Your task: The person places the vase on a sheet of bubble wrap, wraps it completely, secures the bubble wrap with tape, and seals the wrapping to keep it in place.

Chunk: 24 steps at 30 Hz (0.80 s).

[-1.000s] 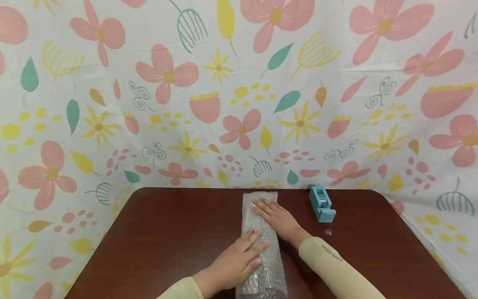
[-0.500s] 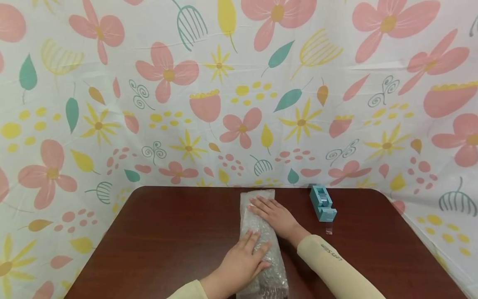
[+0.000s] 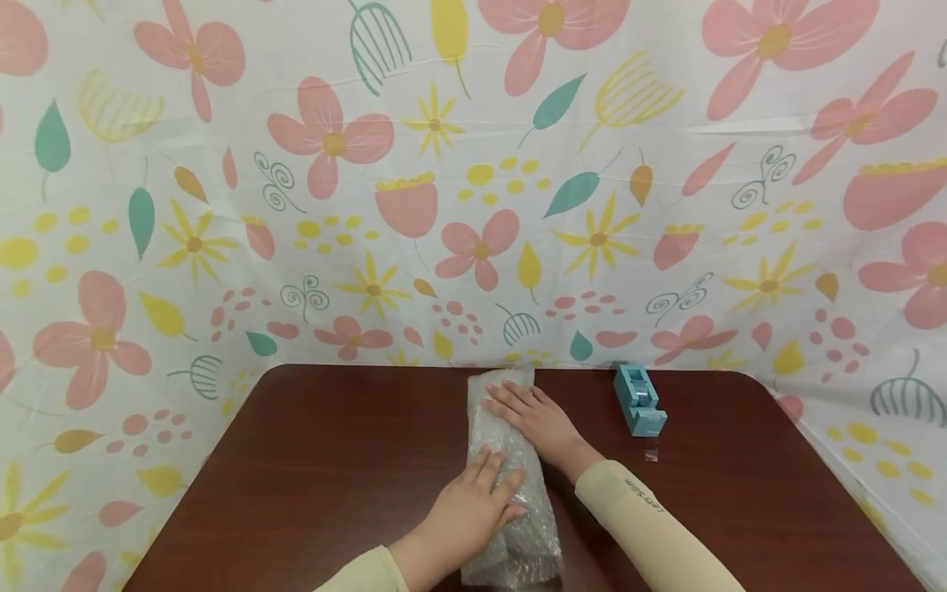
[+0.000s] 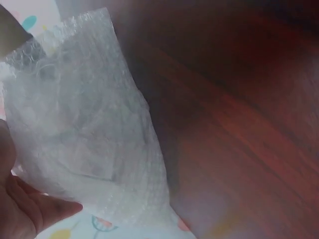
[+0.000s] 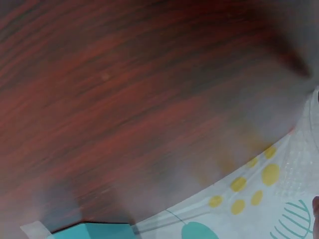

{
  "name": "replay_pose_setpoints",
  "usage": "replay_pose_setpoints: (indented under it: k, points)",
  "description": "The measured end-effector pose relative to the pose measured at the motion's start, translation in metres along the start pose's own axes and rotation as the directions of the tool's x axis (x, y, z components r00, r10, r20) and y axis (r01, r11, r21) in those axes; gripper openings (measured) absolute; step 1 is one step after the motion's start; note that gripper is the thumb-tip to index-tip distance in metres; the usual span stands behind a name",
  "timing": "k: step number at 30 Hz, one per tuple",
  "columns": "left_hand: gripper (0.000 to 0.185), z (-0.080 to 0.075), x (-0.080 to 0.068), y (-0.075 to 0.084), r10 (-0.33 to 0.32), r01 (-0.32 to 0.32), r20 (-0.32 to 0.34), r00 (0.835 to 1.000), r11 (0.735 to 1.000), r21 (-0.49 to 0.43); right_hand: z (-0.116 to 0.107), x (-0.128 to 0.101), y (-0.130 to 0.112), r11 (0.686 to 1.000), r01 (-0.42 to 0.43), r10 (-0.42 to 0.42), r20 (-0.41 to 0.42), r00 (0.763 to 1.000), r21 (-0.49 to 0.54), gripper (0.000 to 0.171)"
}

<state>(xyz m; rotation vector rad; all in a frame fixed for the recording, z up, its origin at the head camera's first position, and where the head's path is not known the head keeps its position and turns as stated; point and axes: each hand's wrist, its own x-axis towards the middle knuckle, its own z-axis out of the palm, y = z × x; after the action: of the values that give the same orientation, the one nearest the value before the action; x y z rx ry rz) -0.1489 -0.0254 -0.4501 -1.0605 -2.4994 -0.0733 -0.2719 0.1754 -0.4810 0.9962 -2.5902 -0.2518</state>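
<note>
A long, flattened roll of clear bubble wrap (image 3: 534, 518) lies lengthwise at the middle of the table. My left hand (image 3: 468, 511) rests on its nearer half, fingers extended and spread. Farther up the roll, my right hand (image 3: 538, 421) lies flat across it with straight fingers. The left wrist view shows the bubble wrap (image 4: 89, 109) from close by, with part of the left hand (image 4: 25, 211) along its lower left edge. Only a sliver of the wrap (image 5: 299, 167) and a fingertip show at the right edge of the right wrist view. Whatever is inside the wrap cannot be made out.
A light blue tape dispenser (image 3: 640, 403) stands at the table's back right, a short clear strip of tape (image 3: 651, 450) hanging from its front. The dark red-brown table (image 3: 333, 469) reaches back to a flower-printed cloth (image 3: 473, 205).
Both hands and the bubble wrap have shifted slightly left and away from me. The fingers stay spread on the wrap, and the tape dispenser keeps its place.
</note>
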Motion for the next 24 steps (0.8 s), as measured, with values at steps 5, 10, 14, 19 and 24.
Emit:
replay_pose_setpoints:
  k: [5, 10, 14, 19, 24]
  points:
    - [0.042, 0.003, 0.003, -0.008, 0.007, -0.006, 0.025, 1.0, 0.999, -0.031, 0.0, 0.003, 0.001, 0.999, -0.045, 0.046, 0.049, 0.998, -0.022, 0.081]
    - [0.042, 0.006, 0.008, -0.01, 0.013, -0.013, 0.002, 1.0, 1.0, 0.005, 0.002, 0.005, 0.005, 0.997, -0.08, 0.08, 0.051, 0.995, 0.003, 0.084]
    - [0.042, 0.007, 0.01, -0.01, 0.026, -0.025, -0.015, 1.0, 0.999, 0.037, 0.003, 0.005, 0.008, 0.994, -0.106, 0.105, 0.062, 0.993, 0.017, 0.083]
    - [0.042, 0.006, 0.009, -0.011, 0.019, -0.018, -0.014, 1.0, 0.999, 0.051, -0.002, -0.001, 0.013, 0.983, -0.174, 0.17, 0.071, 0.983, 0.065, 0.082]
    - [0.042, 0.006, 0.007, -0.013, 0.016, -0.015, -0.017, 1.0, 0.998, 0.056, -0.016, -0.024, 0.021, 0.93, -0.295, 0.316, -0.072, 0.946, 0.218, 0.069]
